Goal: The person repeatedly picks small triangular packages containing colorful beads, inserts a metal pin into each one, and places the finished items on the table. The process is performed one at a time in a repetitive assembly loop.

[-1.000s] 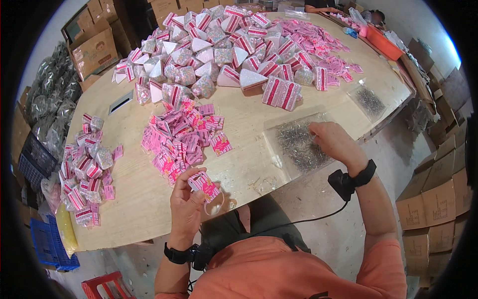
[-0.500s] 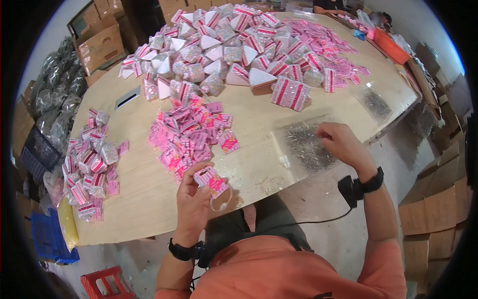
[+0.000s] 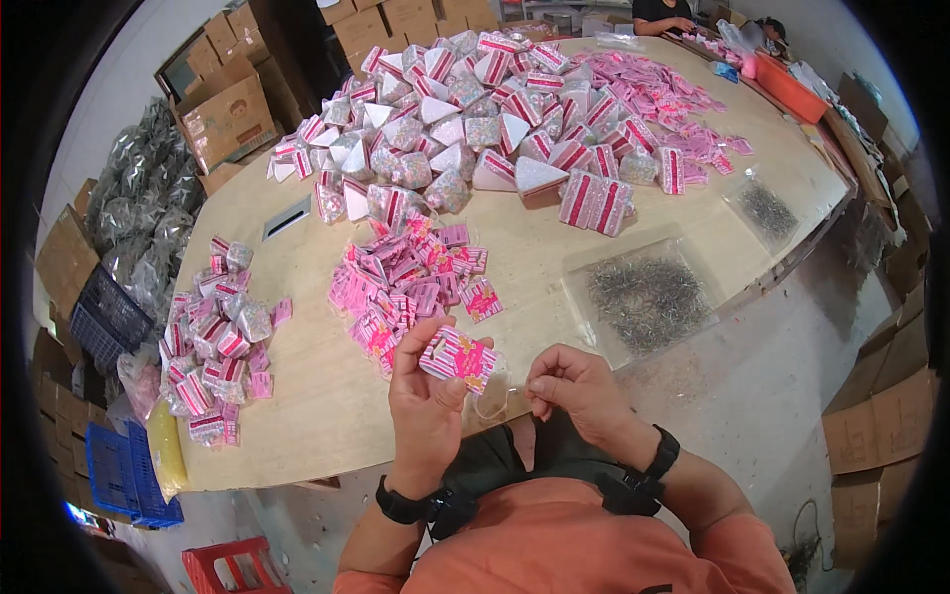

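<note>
My left hand (image 3: 426,421) is closed on a pink-and-white striped hang tag (image 3: 459,358), held between thumb and fingers above the table's near edge. A thin pale loop of string (image 3: 503,388) hangs from the tag. To its right, my right hand (image 3: 584,401) is held in a pinch close to the loop; whatever its fingertips hold is too small to make out. Beyond the left hand lies a loose heap of similar pink tags (image 3: 401,282). A clear shallow tray (image 3: 576,287) full of small thin metal pieces, like pins, sits beyond my right hand.
A large pile of glittery cake-slice-shaped pieces (image 3: 455,124) covers the table's far side, beside more pink tags (image 3: 658,94). Smaller tagged pieces (image 3: 223,337) are heaped at left. A second pin tray (image 3: 762,208) sits at right. A red stool (image 3: 233,569) stands below. Another person (image 3: 661,15) sits far back.
My right hand has moved from over the pin tray toward the tag and is now beside its string loop. My left hand still holds the tag. The view has shifted a little.
</note>
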Demonstrator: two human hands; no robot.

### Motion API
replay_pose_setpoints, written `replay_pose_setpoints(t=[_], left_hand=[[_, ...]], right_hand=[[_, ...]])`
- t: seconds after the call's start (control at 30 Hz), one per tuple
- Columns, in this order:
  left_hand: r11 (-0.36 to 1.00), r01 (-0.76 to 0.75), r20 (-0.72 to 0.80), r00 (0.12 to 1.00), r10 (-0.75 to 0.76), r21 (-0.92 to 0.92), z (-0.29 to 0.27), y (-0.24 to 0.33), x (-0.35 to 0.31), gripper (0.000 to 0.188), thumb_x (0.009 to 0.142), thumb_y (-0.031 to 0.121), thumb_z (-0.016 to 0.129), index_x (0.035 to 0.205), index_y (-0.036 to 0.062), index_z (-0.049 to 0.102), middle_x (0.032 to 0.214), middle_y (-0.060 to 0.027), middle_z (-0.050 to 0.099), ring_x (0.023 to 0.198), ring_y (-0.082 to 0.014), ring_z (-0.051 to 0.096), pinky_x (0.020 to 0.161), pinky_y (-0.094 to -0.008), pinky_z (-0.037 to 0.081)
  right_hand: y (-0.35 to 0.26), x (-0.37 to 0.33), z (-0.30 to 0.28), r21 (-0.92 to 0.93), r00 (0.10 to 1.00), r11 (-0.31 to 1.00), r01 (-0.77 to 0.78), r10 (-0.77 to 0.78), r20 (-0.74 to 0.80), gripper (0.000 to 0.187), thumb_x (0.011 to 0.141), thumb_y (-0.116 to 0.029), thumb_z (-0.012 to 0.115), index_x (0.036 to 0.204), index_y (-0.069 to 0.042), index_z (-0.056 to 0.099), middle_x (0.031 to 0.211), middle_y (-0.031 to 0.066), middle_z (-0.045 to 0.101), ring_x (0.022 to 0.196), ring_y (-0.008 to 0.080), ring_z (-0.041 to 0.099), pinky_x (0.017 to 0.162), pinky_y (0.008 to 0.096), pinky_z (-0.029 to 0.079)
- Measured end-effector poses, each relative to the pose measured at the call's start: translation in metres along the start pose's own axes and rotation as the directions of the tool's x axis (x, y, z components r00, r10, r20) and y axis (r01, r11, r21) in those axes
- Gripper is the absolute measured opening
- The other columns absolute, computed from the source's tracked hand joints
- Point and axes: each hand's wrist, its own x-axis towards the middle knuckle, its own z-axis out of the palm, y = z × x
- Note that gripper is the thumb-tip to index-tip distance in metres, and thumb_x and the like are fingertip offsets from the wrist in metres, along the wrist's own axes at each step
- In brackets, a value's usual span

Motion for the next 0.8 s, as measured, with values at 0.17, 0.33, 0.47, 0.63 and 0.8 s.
replay_pose_setpoints(t=[0.17,0.33,0.47,0.63,0.8], left_hand=[[0.997,0.011,0.012,1.000,-0.012,0.077,-0.002,-0.006,-0.004,0.065,0.071,0.015,0.074,0.123,0.0001,0.036,0.124,-0.0115,0.043,0.108,-0.0298,0.052,0.092,-0.0383,0.044],[0.987,0.013,0.033,0.999,-0.018,0.160,-0.006,-0.005,-0.007,0.064,0.073,0.013,0.072,0.125,0.0013,0.035,0.125,-0.0110,0.043,0.109,-0.0270,0.052,0.091,-0.0361,0.043],[0.812,-0.040,0.033,0.999,0.026,0.582,-0.015,0.001,-0.009,0.052,0.076,0.015,0.068,0.120,0.0041,0.043,0.123,-0.0094,0.044,0.107,-0.0226,0.052,0.089,-0.0323,0.041],[0.672,-0.213,0.221,0.972,0.075,0.709,-0.010,0.008,-0.004,0.027,0.078,0.012,0.065,0.102,0.0027,0.056,0.105,-0.0067,0.055,0.093,-0.0167,0.054,0.081,-0.0268,0.042],[0.475,-0.372,0.357,0.926,0.126,0.797,0.008,0.018,0.003,0.009,0.077,0.007,0.064,0.083,0.0019,0.059,0.073,-0.0062,0.056,0.068,-0.0155,0.053,0.063,-0.0267,0.041]], right_hand=[[-0.001,0.005,0.006,0.167,0.997,0.985,0.032,-0.043,0.060,0.010,0.083,-0.007,0.059,0.090,-0.001,0.054,0.079,0.0062,0.059,0.063,0.0110,0.057,0.056,0.0235,0.047],[-0.003,0.011,0.014,0.119,0.982,0.975,0.187,-0.186,-0.017,0.009,0.082,-0.008,0.061,0.086,-0.003,0.055,0.089,0.0064,0.059,0.069,0.0091,0.055,0.058,0.0220,0.045],[-0.013,0.009,0.022,0.092,0.958,0.953,0.288,-0.286,-0.037,0.005,0.084,-0.005,0.057,0.087,-0.001,0.056,0.099,0.0060,0.057,0.086,0.0077,0.051,0.076,0.0206,0.040],[-0.017,0.008,0.023,0.106,0.979,0.976,0.193,-0.198,0.042,0.006,0.084,-0.004,0.056,0.088,0.000,0.055,0.101,0.0098,0.056,0.082,0.0111,0.054,0.076,0.0233,0.043],[-0.011,0.011,0.024,0.073,0.978,0.977,0.200,-0.204,0.046,0.007,0.084,-0.004,0.057,0.087,0.001,0.055,0.089,0.0090,0.059,0.077,0.0120,0.056,0.072,0.0246,0.046]])
